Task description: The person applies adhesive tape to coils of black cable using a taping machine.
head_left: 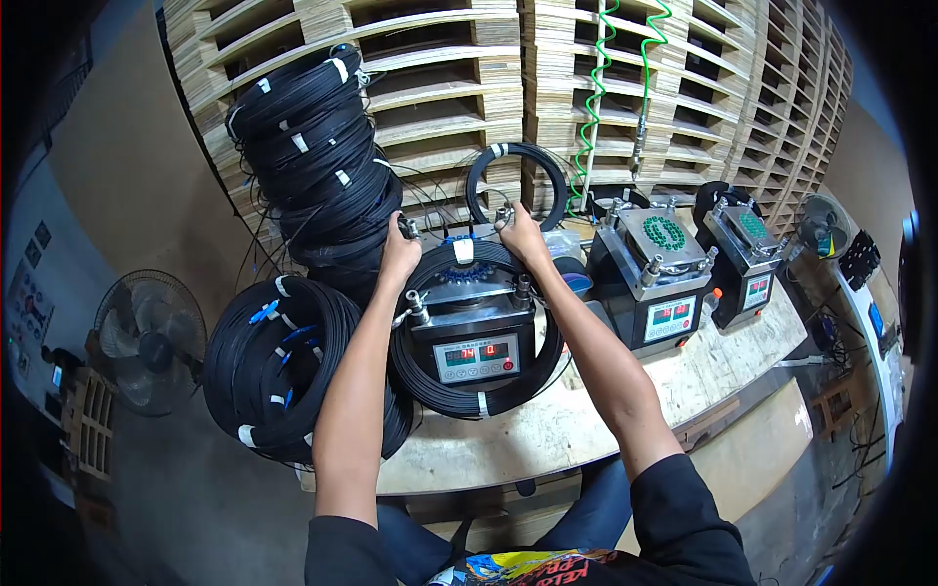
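My left hand (399,251) grips the far left edge of a black cable coil (479,396) that lies around a small grey machine (474,342) with red digit displays. My right hand (520,234) holds the far right side of the same coil, close to a metal post on the machine's back corner. White tape bands wrap the coil at its top and bottom. Blue connectors show on the machine's top between my hands.
A tall stack of black cable coils (313,146) stands at the back left, and another pile (278,366) lies at the left. One single coil (516,186) leans against wooden pallets (449,68). Two similar machines (660,273) (747,249) sit to the right. A fan (149,337) stands far left.
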Demonstrator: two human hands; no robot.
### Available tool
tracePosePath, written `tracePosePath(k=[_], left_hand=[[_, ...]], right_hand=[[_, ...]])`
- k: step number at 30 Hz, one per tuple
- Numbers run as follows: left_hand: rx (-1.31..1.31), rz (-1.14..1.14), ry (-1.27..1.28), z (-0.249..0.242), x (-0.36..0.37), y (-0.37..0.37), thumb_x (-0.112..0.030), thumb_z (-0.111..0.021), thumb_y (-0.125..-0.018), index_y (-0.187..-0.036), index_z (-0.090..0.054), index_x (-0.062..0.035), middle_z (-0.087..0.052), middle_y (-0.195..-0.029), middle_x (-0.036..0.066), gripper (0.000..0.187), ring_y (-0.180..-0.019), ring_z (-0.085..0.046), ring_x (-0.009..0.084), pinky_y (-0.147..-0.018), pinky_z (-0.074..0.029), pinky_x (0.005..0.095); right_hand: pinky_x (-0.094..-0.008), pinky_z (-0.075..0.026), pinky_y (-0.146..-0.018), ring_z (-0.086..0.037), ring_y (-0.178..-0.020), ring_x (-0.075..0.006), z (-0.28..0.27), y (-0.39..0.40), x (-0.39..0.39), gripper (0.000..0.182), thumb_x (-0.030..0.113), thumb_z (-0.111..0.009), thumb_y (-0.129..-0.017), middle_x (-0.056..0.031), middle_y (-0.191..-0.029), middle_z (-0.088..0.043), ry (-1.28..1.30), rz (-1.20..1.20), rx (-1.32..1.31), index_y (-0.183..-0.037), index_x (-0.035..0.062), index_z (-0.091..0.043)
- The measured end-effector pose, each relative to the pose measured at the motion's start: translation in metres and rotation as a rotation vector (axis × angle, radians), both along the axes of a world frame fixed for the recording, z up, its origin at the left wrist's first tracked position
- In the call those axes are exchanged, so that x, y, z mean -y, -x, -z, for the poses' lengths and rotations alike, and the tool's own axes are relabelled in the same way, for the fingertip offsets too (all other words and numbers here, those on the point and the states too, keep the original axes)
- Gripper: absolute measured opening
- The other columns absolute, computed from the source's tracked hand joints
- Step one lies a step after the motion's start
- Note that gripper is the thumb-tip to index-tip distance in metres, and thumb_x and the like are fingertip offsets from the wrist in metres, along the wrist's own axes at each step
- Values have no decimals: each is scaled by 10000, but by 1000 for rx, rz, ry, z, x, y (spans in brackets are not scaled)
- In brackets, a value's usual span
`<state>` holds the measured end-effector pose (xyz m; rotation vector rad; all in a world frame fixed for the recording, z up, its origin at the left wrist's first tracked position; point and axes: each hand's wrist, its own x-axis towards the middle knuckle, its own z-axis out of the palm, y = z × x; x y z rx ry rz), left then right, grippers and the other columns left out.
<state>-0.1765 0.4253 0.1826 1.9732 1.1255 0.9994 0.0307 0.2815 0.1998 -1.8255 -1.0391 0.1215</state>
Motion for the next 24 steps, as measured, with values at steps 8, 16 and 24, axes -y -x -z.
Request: tracePosePath(k=[8, 16, 24], left_hand=[[-54, -92, 94, -29, 32, 4, -147, -602, -845, -1491, -384, -70, -521, -1398, 302, 686, -1311, -508, 422, -1092, -385, 424], [-59, -25, 25, -18, 16, 2, -113, -603, -869, -1568, -227, -127, -664, -1121, 246, 794, -1028, -651, 368, -956, -477, 426], [1, 13, 75, -33, 33, 6, -113, -611, -889, -1584, -147, -139, -698, -979, 212, 836, -993, -676, 387, -941, -494, 455]], right_hand=[[-487, -490, -939, -616, -1100, -473, 1, -3, 1, 530, 164, -656, -848, -329, -1108, -654, 6, -37, -2, -1349, 65, -513], [-478, -478, -962, -606, -1116, -479, 3, -3, 1, 535, 136, -665, -840, -329, -1138, -644, -115, -57, 40, -1343, 37, -508], [-495, -490, -931, -619, -1098, -478, -1, -2, -5, 589, 269, -699, -849, -326, -1128, -652, 113, 5, -16, -1349, 37, -490]])
